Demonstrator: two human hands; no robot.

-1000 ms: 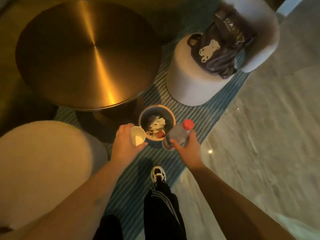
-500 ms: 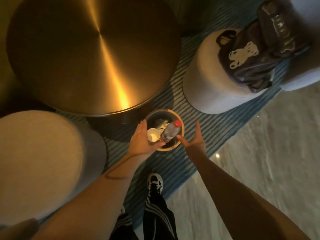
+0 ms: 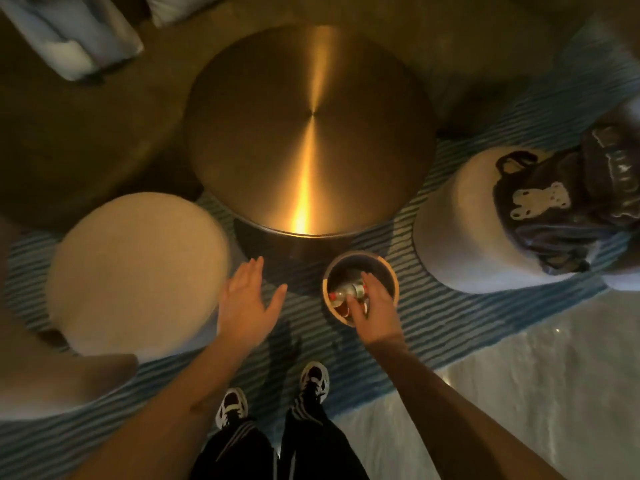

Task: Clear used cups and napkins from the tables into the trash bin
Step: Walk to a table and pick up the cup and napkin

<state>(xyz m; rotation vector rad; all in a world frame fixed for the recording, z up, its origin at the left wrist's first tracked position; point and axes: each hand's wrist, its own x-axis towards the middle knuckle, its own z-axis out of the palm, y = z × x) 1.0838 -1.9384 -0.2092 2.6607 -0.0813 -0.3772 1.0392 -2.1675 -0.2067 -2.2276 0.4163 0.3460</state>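
Observation:
A small round trash bin [image 3: 390, 271] stands on the striped rug just in front of the round brass table [image 3: 311, 133]. Inside it lies a clear plastic bottle [image 3: 347, 292] with a red cap, on its side over other rubbish. My right hand [image 3: 377, 308] hovers over the bin's near rim with fingers spread, holding nothing. Left of the bin, my left hand [image 3: 247, 301] is held flat above the rug, fingers apart and empty. No cup shows; the right hand hides part of the bin's contents.
A beige round stool [image 3: 138, 271] stands at the left. A pale stool [image 3: 457, 237] at the right carries a dark bag [image 3: 561, 209]. My feet [image 3: 313, 377] stand on the blue striped rug [image 3: 440, 317]; shiny stone floor [image 3: 519, 375] lies to the right.
The cup has left my left hand and the bottle my right; the bottle now lies in the bin. My left hand has drawn away to the left, empty. The view has pulled back.

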